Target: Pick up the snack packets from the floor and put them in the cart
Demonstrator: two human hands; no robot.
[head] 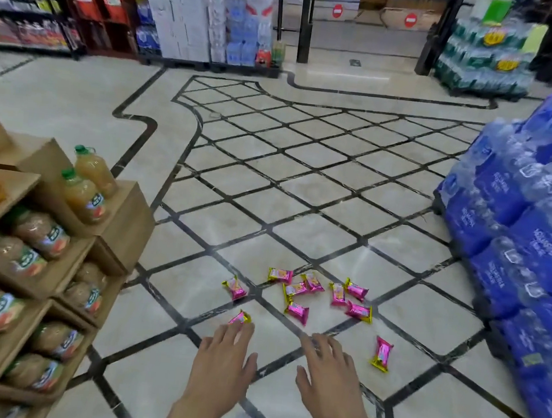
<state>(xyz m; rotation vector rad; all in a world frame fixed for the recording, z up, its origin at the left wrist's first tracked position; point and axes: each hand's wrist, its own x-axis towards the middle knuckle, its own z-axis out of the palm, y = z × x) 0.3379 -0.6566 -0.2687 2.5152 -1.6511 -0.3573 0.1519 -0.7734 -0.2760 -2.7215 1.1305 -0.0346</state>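
Head view: both hands hover low over the tiled floor (271, 174), fingers straight and spread, gripping nothing. The left hand (223, 356) has its fingertips at a pink snack packet (240, 317). A lone packet (382, 354) lies just beside the right hand (329, 371). A cluster of packets (310, 292) lies just beyond, between the juice-bottle display (124, 213) and the stacked water packs (520, 234).

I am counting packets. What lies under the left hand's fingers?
One pink snack packet pokes out past the fingers of the left hand; its near end is covered, so contact cannot be seen.
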